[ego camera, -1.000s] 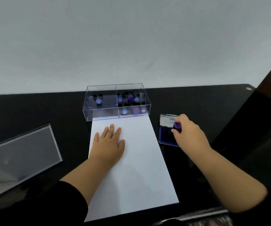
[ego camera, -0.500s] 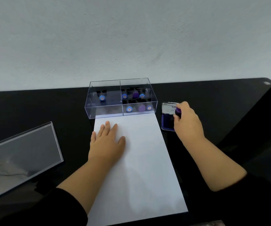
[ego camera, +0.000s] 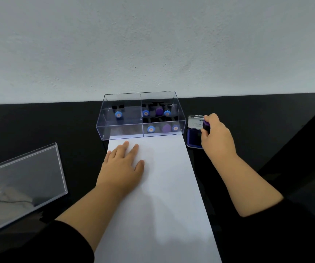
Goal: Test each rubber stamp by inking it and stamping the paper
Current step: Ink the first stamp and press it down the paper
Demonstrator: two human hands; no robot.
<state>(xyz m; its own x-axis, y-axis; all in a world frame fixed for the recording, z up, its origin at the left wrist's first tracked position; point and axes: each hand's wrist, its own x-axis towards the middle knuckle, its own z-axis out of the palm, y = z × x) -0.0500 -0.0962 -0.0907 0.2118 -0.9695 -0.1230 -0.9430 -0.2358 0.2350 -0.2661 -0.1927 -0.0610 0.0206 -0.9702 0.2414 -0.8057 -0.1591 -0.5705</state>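
My right hand (ego camera: 216,137), gripping the purple stamp (ego camera: 206,126), has shifted on the ink pad (ego camera: 193,138); left hand (ego camera: 122,166) stays flat on blank paper (ego camera: 164,186).

Open paper (ego camera: 171,186) lies right of the left hand (ego camera: 121,168). The clear box (ego camera: 139,118) blocks its far edge, the ink pad (ego camera: 194,135) flanks the right, the lid (ego camera: 20,183) sits left on the worktop (ego camera: 58,126).

Plain desk (ego camera: 247,118), bare white wall (ego camera: 152,44)
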